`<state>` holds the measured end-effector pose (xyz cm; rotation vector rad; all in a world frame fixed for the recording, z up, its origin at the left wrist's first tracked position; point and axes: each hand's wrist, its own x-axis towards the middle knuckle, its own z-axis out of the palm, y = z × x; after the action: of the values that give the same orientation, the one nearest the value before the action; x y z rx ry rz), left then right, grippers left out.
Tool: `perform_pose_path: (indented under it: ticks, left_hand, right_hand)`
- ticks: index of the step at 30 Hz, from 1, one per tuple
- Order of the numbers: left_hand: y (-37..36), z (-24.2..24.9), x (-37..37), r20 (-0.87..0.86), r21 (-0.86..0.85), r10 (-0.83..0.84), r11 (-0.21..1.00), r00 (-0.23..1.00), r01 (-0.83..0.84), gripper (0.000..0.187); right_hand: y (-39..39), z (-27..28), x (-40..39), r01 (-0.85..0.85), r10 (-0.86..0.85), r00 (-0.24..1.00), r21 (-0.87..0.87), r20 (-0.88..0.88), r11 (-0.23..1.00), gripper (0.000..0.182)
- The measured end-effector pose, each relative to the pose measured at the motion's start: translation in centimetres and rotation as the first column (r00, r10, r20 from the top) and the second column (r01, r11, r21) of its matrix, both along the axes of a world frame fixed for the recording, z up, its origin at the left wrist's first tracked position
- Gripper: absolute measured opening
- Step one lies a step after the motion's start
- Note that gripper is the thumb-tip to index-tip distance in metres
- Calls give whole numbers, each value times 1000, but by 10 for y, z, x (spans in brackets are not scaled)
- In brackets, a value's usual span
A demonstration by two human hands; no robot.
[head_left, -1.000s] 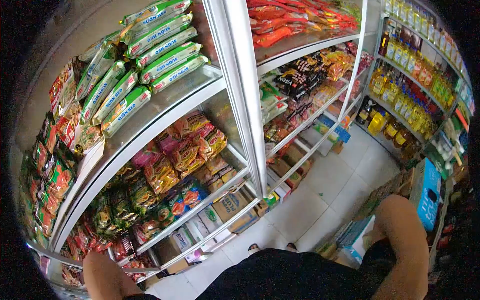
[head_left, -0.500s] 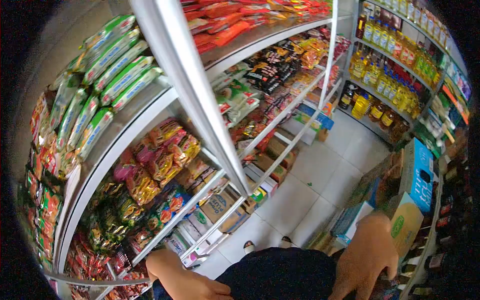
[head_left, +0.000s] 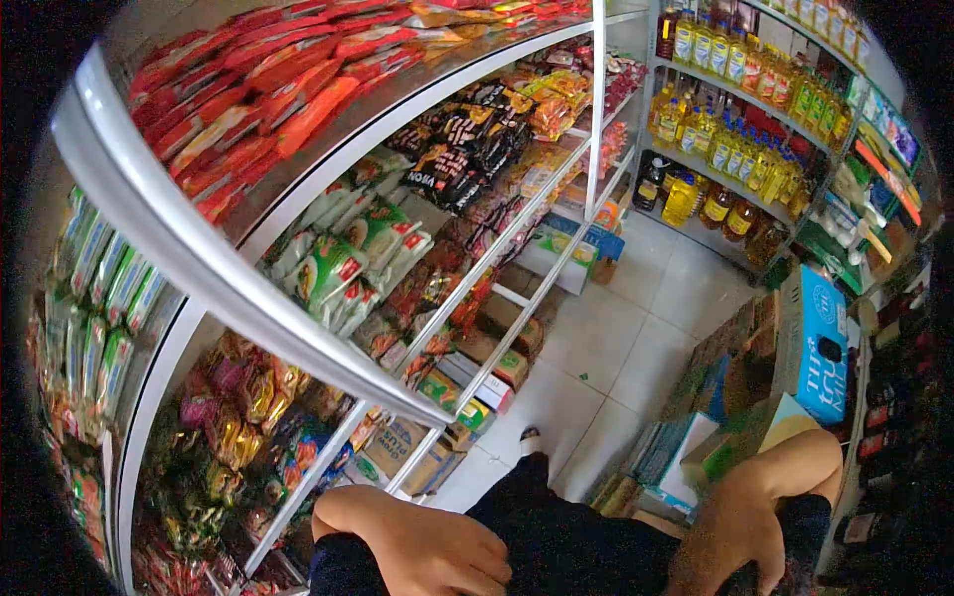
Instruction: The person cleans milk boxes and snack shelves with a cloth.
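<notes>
Hand, left [head_left: 432, 541], lower centre (fingers curled, hold unclear); hand, right [head_left: 733, 528], lower right, fingers released, near blue-and-white box [head_left: 688, 457].

Left hand [head_left: 432, 546] low, back upward — fingers loosely curled, pointing inward; right hand [head_left: 730, 521] droops, wrist bent — fingers downward.

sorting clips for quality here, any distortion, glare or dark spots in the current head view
Head view: wide-angle distortion bows the white shelf edge, with black corners; head view, left: bright sheen along the metal post; head view, right: grainy shadow over the dim goods.
</notes>
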<state>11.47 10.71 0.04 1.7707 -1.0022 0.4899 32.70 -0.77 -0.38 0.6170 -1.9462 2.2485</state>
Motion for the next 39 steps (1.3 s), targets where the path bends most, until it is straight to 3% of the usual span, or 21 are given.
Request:
perform_pose_path:
  ticks: [7,9,12,14,16,17,18,19,20,22,23,24,25,26,27,28,29,31,34,36,39]
  left_hand:
    - [58,-7,60,162,-91,-165,979,973,181,13]
    - [72,-2,72,257,-130,-139,976,957,176,14]
    - [94,1,80,358,-119,-68,986,931,118,17]
    - [109,2,83,378,-115,-63,987,924,114,19]
    - [123,3,83,405,-110,-43,989,913,95,20]
    - [131,5,79,372,-96,-45,992,927,86,21]
    - [137,7,75,334,-84,-44,994,942,76,21]
    - [142,9,74,299,-39,-77,995,951,93,18]
    - [146,9,71,301,-48,-57,996,952,74,18]
    - [153,5,63,80,-49,-59,997,995,63,18]
    - [158,-12,48,-85,-67,-65,996,994,60,20]
    - [152,-34,45,7,-221,267,940,964,-259,39]
    - [163,-46,50,8,-238,342,913,940,-330,28]
    - [169,-90,40,-44,-260,493,834,869,-487,24]
    - [144,-70,57,-378,-287,851,267,365,-920,18]
    - [139,-88,64,-553,-26,832,-81,-53,-996,15]
    - [141,-90,84,-570,252,731,-279,-375,-927,13]
    - [150,-131,96,-511,311,719,-356,-471,-881,14]
    - [162,-180,101,-496,332,672,-439,-550,-835,18]
    - [172,-185,104,-522,429,602,-427,-604,-796,25]
    - [197,-221,97,-304,531,666,-475,-681,-701,45]
  right_hand:
    - [75,-16,55,-264,271,954,-66,127,962,70]
    - [89,-20,79,-43,59,978,80,-199,996,61]
    - [127,-11,93,-36,35,999,-53,-8,998,50]
    - [164,-28,108,3,-4,998,-25,-68,1000,52]
    - [206,-47,118,204,-147,849,59,-508,977,57]
    - [203,-52,125,574,-623,735,-245,-268,782,58]
    - [199,-57,133,844,-894,437,-389,98,370,59]
    - [222,-73,126,863,-917,212,-505,338,13,69]
    - [274,-105,133,952,-968,113,-304,226,40,81]
    - [349,-156,111,959,-932,72,-282,355,-33,69]
    - [386,-182,92,995,-983,-100,26,155,-97,61]
    - [410,-208,74,990,-997,-73,123,13,-71,48]
    - [427,-223,50,976,-981,-54,199,-188,-92,43]
    - [437,-237,34,956,-924,-14,264,-383,-124,37]
    - [440,-247,32,905,-920,60,410,-387,-113,36]
    - [442,-254,32,834,-914,136,543,-382,-103,36]
    - [444,-256,38,799,-897,146,584,-418,-142,36]
    - [459,-256,66,781,-942,120,615,-314,-105,35]
    - [498,-264,146,763,-906,43,599,-422,-243,38]
    - [522,-262,214,732,-866,-116,548,-486,-405,38]
    - [554,-261,302,641,-857,-357,571,-371,-514,40]
